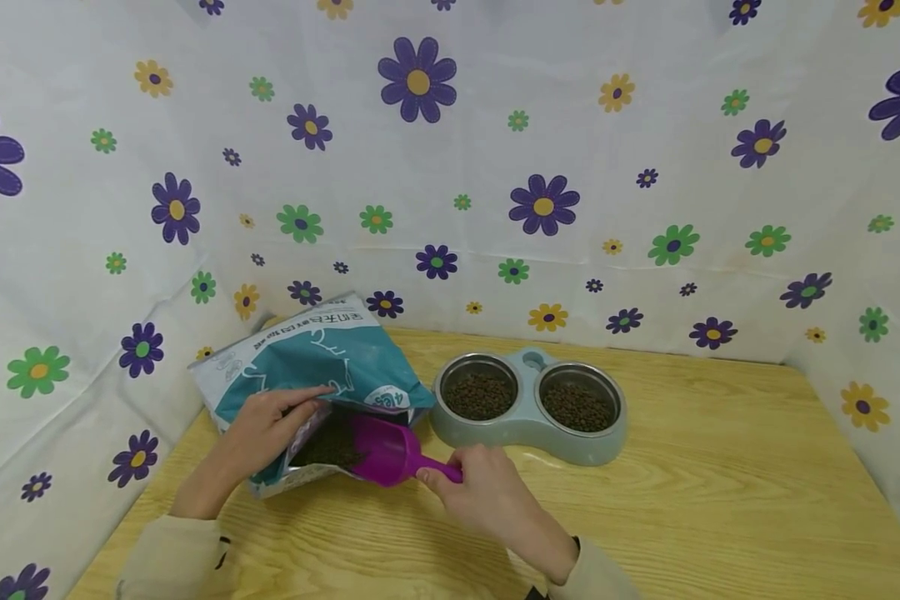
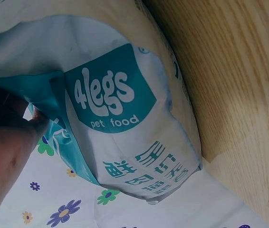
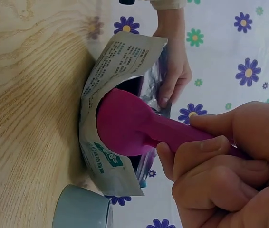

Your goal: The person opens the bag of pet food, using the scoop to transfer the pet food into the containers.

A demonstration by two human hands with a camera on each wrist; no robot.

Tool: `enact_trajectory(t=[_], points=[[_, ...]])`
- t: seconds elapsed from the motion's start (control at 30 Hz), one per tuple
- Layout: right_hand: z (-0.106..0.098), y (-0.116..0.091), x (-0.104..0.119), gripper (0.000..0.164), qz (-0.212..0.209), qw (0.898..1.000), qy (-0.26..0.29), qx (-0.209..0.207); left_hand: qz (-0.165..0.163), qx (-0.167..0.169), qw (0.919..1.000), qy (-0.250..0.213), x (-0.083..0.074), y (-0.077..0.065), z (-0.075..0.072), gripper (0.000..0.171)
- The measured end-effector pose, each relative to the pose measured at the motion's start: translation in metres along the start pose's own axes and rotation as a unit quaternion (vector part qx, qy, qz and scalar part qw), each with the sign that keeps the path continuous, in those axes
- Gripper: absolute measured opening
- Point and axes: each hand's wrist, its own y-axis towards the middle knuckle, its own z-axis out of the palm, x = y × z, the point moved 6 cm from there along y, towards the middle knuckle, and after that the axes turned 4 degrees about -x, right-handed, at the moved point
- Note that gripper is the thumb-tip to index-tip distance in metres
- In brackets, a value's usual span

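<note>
A teal-and-white pet food bag (image 1: pixel 307 358) lies on its side at the left of the table, its mouth facing right, with dark kibble (image 1: pixel 330 446) inside. My left hand (image 1: pixel 266 429) grips the upper edge of the mouth; the left wrist view shows the bag's printed side (image 2: pixel 113 95) beside that hand. My right hand (image 1: pixel 487 492) holds a magenta scoop (image 1: pixel 390 450) by its handle. The scoop's head reaches into the mouth of the bag, as the right wrist view shows with the scoop (image 3: pixel 125 123) partly behind the bag's lower flap.
Right of the bag stands a pale blue double feeder (image 1: pixel 528 417). Its two metal bowls both contain brown kibble (image 1: pixel 480 396). The wood-grain table (image 1: pixel 720 483) is bordered by a white flowered cloth (image 1: pixel 457 150) at the back and sides.
</note>
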Motion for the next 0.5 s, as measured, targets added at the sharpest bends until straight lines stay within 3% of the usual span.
enact_trajectory(t=[0.3, 0.4, 0.5], points=[[-0.005, -0.012, 0.009, 0.035, -0.053, 0.995, -0.068, -0.052, 0.009, -0.004, 1.0000, -0.001, -0.001, 0.000, -0.001, 0.031], [-0.003, -0.012, 0.004, 0.036, -0.037, 0.997, -0.048, -0.039, 0.011, -0.005, 0.9999, -0.003, -0.003, 0.000, -0.001, 0.030], [-0.001, -0.008, -0.009, 0.039, 0.010, 1.000, 0.013, -0.001, 0.007, -0.003, 1.0000, -0.005, -0.004, -0.001, -0.001, 0.030]])
